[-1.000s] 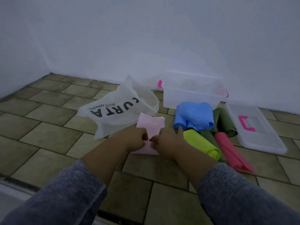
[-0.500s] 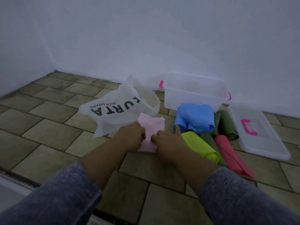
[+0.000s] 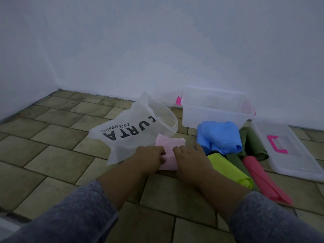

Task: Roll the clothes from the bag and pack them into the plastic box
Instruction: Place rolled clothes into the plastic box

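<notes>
A light pink cloth [image 3: 169, 143] lies on the tiled floor with its near end curled into a roll. My left hand [image 3: 149, 157] and my right hand [image 3: 190, 157] both grip that rolled end, side by side. The white printed bag [image 3: 130, 135] lies open just left of the cloth. A clear plastic box [image 3: 214, 118] with pink latches stands by the wall. In front of it lie a blue roll [image 3: 220, 135], a yellow-green roll [image 3: 228, 170], dark green rolls [image 3: 252, 142] and a coral-pink roll [image 3: 263, 178].
The box's clear lid [image 3: 296, 162] with a pink handle lies flat on the floor at the right. White walls meet in a corner at the far left. Olive floor tiles [image 3: 57, 155] spread to the left and toward me.
Both hands have pushed the pink roll a little farther from me, and less flat pink cloth shows beyond them. The camera has tilted upward.
</notes>
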